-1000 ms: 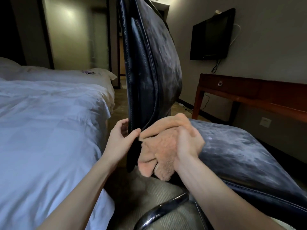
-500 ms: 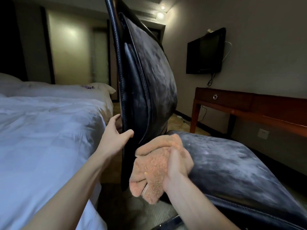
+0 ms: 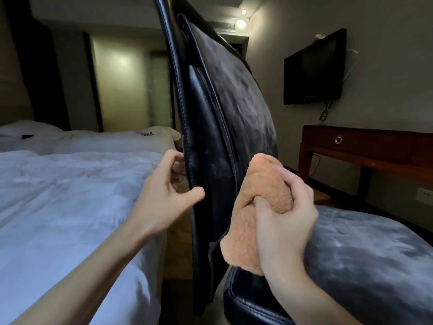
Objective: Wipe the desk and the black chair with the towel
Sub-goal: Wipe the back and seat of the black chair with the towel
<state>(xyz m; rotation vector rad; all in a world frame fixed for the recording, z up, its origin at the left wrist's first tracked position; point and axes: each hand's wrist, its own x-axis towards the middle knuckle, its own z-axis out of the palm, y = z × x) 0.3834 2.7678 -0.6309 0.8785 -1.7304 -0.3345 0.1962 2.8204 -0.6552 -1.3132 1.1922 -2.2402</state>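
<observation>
At backrest edge of black chair [image 3: 234,102]: left hand [image 3: 164,195] grips edge, right hand [image 3: 285,221] clutches bunched towel [image 3: 264,184] against leather. Chair-wiping step; next likely firm stroke up padding

Chair [image 3: 222,102]: 1, black, from centre up to 12 o'clock. Towel [image 3: 264,184]: 1, orange, 4 o'clock of centre. Hands: 2, left hand [image 3: 161,198] at 8 o'clock, right hand [image 3: 283,226] at 5 o'clock. Beds: 2, white, near bed [image 3: 70,195] at 9 o'clock, far bed [image 3: 105,139] at 10 o'clock. Bench [image 3: 365,146]: 1, at 3 o'clock, with 1 knob [image 3: 338,139]. TV [image 3: 314,69]: 1, at 2 o'clock. Ceiling lights [image 3: 240,23]: 2, near 12 o'clock. Socket [image 3: 424,193]: 1, at 3 o'clock, under the bench.
</observation>
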